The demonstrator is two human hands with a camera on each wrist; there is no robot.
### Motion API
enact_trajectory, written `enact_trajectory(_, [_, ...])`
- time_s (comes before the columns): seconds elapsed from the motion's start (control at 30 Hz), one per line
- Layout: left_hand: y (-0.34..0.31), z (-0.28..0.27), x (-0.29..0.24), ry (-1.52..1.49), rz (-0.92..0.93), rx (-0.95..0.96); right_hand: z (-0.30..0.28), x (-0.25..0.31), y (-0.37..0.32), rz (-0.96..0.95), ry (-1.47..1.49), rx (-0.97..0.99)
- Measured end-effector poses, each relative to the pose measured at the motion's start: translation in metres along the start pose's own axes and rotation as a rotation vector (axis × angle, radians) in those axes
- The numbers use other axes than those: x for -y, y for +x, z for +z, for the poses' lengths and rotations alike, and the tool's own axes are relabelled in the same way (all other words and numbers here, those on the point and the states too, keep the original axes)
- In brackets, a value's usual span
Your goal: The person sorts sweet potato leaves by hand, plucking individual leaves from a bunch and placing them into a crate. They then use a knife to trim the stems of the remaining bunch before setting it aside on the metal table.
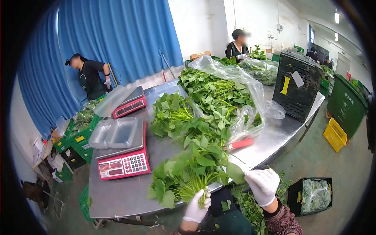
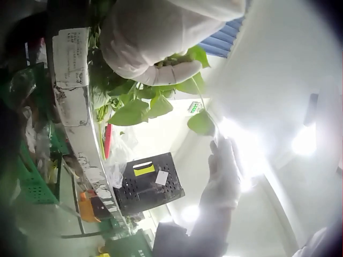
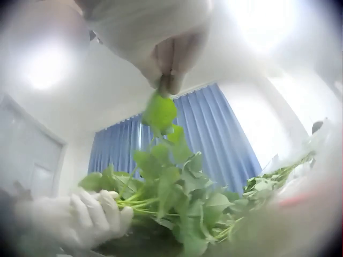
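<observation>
In its white glove, my left hand [image 1: 197,206] grips the stems of a bunch of leafy greens [image 1: 196,172] at the front edge of the metal table. Its leaves fan out away from me over the tabletop. To the right, my gloved right hand [image 1: 263,186] pinches the tip of one leafy stem between thumb and fingers. A single green leaf [image 3: 161,113] hangs just below those fingertips in the right wrist view, close over the bunch. Beyond the bunch lies a large heap of the same greens [image 1: 219,94], partly inside a clear plastic bag [image 1: 254,90].
A red scale [image 1: 124,165] with clear plastic trays [image 1: 113,133] stands left on the table [image 1: 117,199]; another scale [image 1: 131,106] is behind it. A red-handled tool [image 1: 241,143] lies by the bag. A black crate [image 1: 297,84] stands at right; two people work beyond.
</observation>
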State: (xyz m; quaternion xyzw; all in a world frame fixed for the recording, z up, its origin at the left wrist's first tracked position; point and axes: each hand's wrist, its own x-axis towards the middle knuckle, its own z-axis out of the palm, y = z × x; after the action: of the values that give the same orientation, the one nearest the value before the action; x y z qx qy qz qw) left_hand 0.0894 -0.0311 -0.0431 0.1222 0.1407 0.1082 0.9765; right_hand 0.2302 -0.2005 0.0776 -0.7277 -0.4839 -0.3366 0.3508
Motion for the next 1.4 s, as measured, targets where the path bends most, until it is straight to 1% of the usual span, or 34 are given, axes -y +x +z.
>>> enact_trajectory(0.07, [-0.001,0.005,-0.002,0.025,0.04,-0.018,-0.001,-0.006,-0.01,0.157,0.486,0.021])
enact_trajectory(0.1, [-0.001,0.007,-0.002,0.057,0.073,-0.035,-0.006,-0.003,-0.012,0.301,0.686,0.065])
enact_trajectory(0.13, [-0.001,0.008,-0.001,0.049,0.079,-0.041,-0.001,-0.012,-0.022,0.387,1.016,0.161])
enact_trajectory(0.2, [0.0,0.009,0.001,0.059,0.04,-0.033,0.002,-0.009,-0.036,0.647,1.505,0.218])
enact_trajectory(0.27, [0.001,0.009,0.005,0.067,0.035,-0.042,0.003,0.009,-0.031,0.843,1.768,0.281])
enact_trajectory(0.3, [0.003,0.007,0.007,0.119,0.058,-0.077,0.004,0.007,-0.031,0.853,1.446,0.472])
enact_trajectory(0.33, [0.005,0.005,0.01,0.171,0.077,-0.112,0.008,0.015,-0.03,0.865,1.075,0.578])
enact_trajectory(0.4, [0.004,0.003,0.015,0.195,0.1,-0.146,0.025,0.021,-0.027,0.237,0.323,0.45])
enact_trajectory(0.43, [0.002,0.004,0.019,0.331,0.165,-0.234,0.031,0.02,-0.032,0.169,0.212,0.552])
enact_trajectory(0.47, [0.002,0.007,0.022,0.466,0.234,-0.321,0.04,0.018,-0.037,0.073,0.228,0.517])
enact_trajectory(0.5, [0.0,0.011,0.024,0.506,0.265,-0.366,0.046,0.018,-0.046,-0.014,0.096,0.544])
enact_trajectory(0.53, [0.001,0.009,0.024,0.507,0.265,-0.367,0.048,0.018,-0.053,-0.098,-0.034,0.573])
enact_trajectory(0.57, [0.003,0.005,0.024,0.564,0.318,-0.39,0.048,0.021,-0.054,-0.096,-0.031,0.572])
enact_trajectory(0.6, [0.004,0.003,0.025,0.621,0.372,-0.411,0.047,0.025,-0.054,-0.111,0.028,0.527])
enact_trajectory(0.63, [0.002,0.011,0.025,0.568,0.401,-0.414,0.045,0.028,-0.053,-0.125,0.087,0.482])
enact_trajectory(0.67, [0.002,0.013,0.027,0.571,0.398,-0.416,0.041,0.03,-0.053,-0.121,0.089,0.483])
enact_trajectory(0.73, [0.003,0.016,0.031,0.447,0.394,-0.442,0.031,0.036,-0.05,-0.192,0.0,0.543])
enact_trajectory(0.77, [0.002,0.013,0.035,0.511,0.357,-0.417,0.025,0.032,-0.046,-0.165,0.042,0.554])
enact_trajectory(0.8, [-0.001,0.024,0.038,0.486,0.311,-0.435,0.014,0.03,-0.039,-0.126,0.046,0.574])
enact_trajectory(0.87, [0.01,0.011,0.039,0.356,0.374,-0.322,-0.004,0.016,-0.039,-0.156,0.06,0.61])
enact_trajectory(0.93, [0.014,0.017,0.012,0.207,0.43,-0.288,-0.027,0.0,-0.047,-0.143,0.109,0.658])
enact_trajectory(0.97, [0.011,0.021,0.001,0.185,0.446,-0.31,-0.041,-0.007,-0.048,-0.178,0.018,0.777])
enact_trajectory(1.0, [0.01,0.02,-0.008,0.09,0.408,-0.263,-0.049,-0.019,-0.059,-0.193,-0.101,1.05])
enact_trajectory(1.07, [0.003,0.019,-0.018,0.043,0.332,-0.155,-0.049,-0.051,-0.088,-0.254,-0.209,1.151])
enact_trajectory(1.1, [0.0,0.017,-0.018,0.045,0.307,-0.126,-0.048,-0.053,-0.085,-0.209,-0.355,1.288])
enact_trajectory(1.13, [-0.002,0.017,-0.017,0.053,0.31,-0.12,-0.046,-0.051,-0.071,-0.215,-0.328,1.128])
enact_trajectory(1.2, [-0.006,0.016,-0.01,0.045,0.214,-0.036,-0.031,-0.046,-0.045,-0.134,0.117,0.678])
enact_trajectory(1.23, [-0.007,0.015,-0.007,0.033,0.197,0.003,-0.031,-0.029,-0.018,-0.106,0.219,0.561])
enact_trajectory(1.3, [-0.009,0.011,-0.005,0.028,0.156,0.037,-0.019,-0.016,0.009,-0.136,0.257,0.349])
enact_trajectory(1.33, [-0.011,0.01,-0.005,0.011,0.124,0.064,-0.01,-0.013,0.019,-0.132,0.253,0.34])
enact_trajectory(1.4, [-0.016,0.008,-0.005,0.027,0.117,0.06,0.013,-0.01,0.036,-0.08,0.349,0.273])
